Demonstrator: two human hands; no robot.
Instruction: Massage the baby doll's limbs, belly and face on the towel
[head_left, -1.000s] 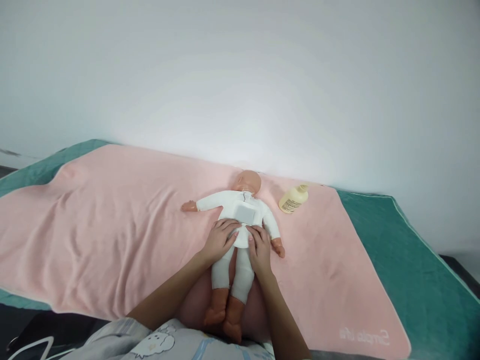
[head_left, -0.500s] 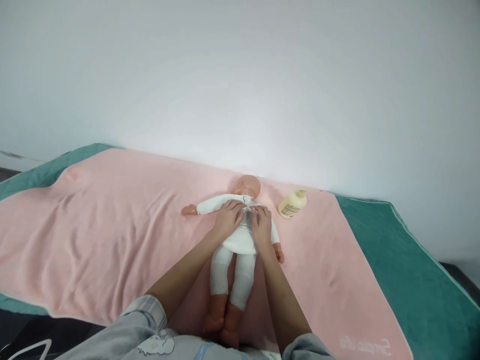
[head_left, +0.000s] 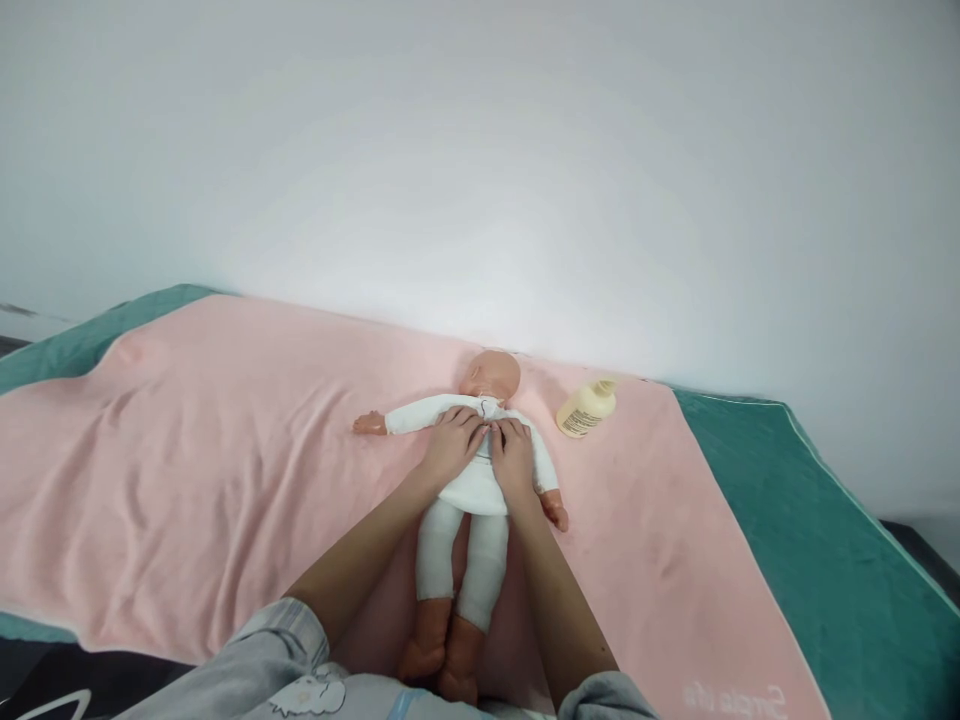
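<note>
A baby doll in a white top and leggings lies on its back, its bald head toward the wall and its feet near my lap. On one side of its chest lies my left hand, fingers laid on the white cloth and grasping nothing. My right hand rests the same way on the other side of the chest. The two sets of fingertips nearly meet at the middle, just below the doll's neck. Both palms hide part of the top.
Beneath the doll is a wrinkled pink blanket over a green cover. A pale yellow pump bottle stands right of the doll's head. A white wall rises directly behind.
My right hand has slid inward toward my left, narrowing the gap between them. The doll's torso and arms have shifted slightly left.
</note>
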